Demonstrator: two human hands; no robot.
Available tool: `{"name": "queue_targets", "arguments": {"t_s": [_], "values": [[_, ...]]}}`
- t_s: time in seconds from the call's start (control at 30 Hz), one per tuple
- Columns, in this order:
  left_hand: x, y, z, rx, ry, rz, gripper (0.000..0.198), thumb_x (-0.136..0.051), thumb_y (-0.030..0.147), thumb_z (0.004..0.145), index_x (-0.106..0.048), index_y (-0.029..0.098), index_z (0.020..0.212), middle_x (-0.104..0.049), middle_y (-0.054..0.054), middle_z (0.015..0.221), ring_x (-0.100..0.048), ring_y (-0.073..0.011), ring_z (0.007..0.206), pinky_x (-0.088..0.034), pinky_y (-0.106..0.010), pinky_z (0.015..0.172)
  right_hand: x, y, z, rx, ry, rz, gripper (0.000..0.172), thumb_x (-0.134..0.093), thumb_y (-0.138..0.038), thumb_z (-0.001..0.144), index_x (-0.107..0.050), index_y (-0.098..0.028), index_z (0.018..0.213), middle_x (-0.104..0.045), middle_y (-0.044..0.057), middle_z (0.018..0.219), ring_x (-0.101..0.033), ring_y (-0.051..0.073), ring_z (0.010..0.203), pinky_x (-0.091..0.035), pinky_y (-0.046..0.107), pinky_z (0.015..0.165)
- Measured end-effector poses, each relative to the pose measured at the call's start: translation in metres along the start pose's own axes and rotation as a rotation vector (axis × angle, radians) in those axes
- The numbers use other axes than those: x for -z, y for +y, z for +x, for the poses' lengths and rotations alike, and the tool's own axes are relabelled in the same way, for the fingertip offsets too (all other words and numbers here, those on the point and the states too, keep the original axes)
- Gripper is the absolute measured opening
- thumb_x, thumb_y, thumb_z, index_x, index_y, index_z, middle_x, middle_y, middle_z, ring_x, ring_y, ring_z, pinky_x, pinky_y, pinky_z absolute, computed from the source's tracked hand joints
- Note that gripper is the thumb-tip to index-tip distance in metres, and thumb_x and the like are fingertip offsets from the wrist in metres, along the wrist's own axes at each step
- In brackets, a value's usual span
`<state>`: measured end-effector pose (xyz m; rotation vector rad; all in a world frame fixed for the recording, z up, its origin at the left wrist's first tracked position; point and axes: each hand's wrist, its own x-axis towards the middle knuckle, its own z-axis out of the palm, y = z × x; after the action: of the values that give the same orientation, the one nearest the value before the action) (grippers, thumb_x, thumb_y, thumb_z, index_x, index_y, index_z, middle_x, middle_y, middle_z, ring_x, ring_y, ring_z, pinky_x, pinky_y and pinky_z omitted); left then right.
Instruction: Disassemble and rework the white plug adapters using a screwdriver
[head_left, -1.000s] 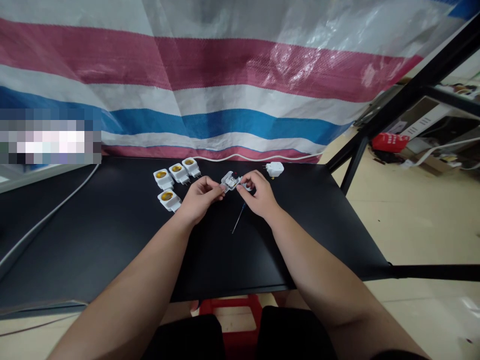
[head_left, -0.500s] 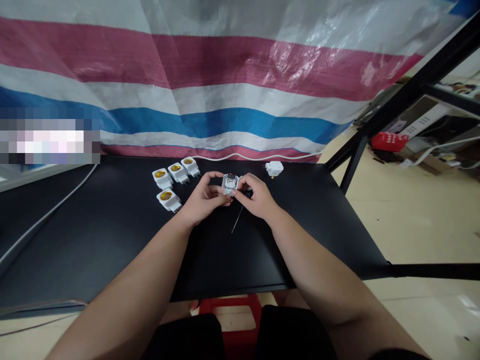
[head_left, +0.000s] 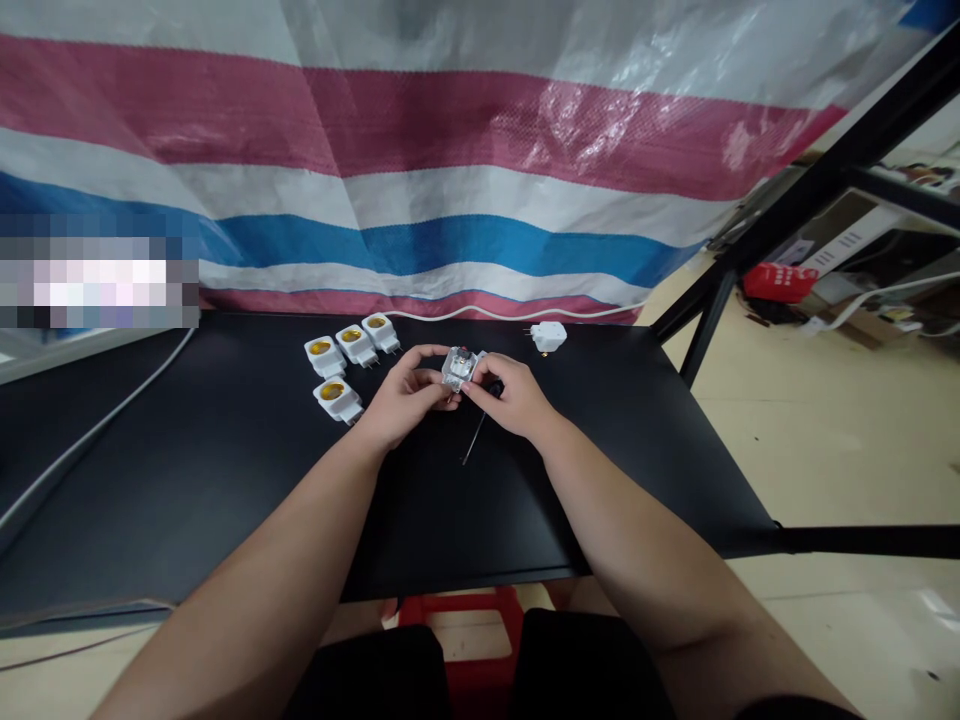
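Between my left hand and my right hand, I pinch a white plug-in lamp socket adapter with its casing open and small metal parts showing. Its lower edge is hidden by my fingers. A thin screwdriver lies on the black table beneath my right hand, its dark handle touching or nearly touching that hand. To the left of my left hand stand several finished-looking white adapters with yellow centres. A white plug lies beyond my right hand.
A white cable runs along the table's far edge in front of a striped woven tarp. A grey cable crosses the table's left side. Black table legs and a cluttered floor lie to the right.
The adapter has turned to face me more squarely and sits a little lower. My fingers have closed in around it, with my two hands nearer together than a second ago.
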<state>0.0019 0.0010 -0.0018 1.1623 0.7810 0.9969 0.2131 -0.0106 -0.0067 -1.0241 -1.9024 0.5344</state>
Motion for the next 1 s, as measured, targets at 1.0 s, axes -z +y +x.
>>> {"name": "queue_targets", "arguments": {"t_s": [1.0], "values": [[0.007,-0.008,0.009,-0.022,0.171,0.322,0.040,-0.064,0.020,0.077,-0.083,0.014,0.111,-0.075,-0.005,0.072,-0.068,-0.0175,0.061,-0.057,-0.027,0.059,0.011,0.031,-0.002,-0.168,-0.008,-0.352,0.025,-0.074,-0.023,0.091,-0.078,-0.024,0.115,-0.071,0.011,0.130,-0.065,0.032,0.124,-0.049,0.054,0.113]]}}
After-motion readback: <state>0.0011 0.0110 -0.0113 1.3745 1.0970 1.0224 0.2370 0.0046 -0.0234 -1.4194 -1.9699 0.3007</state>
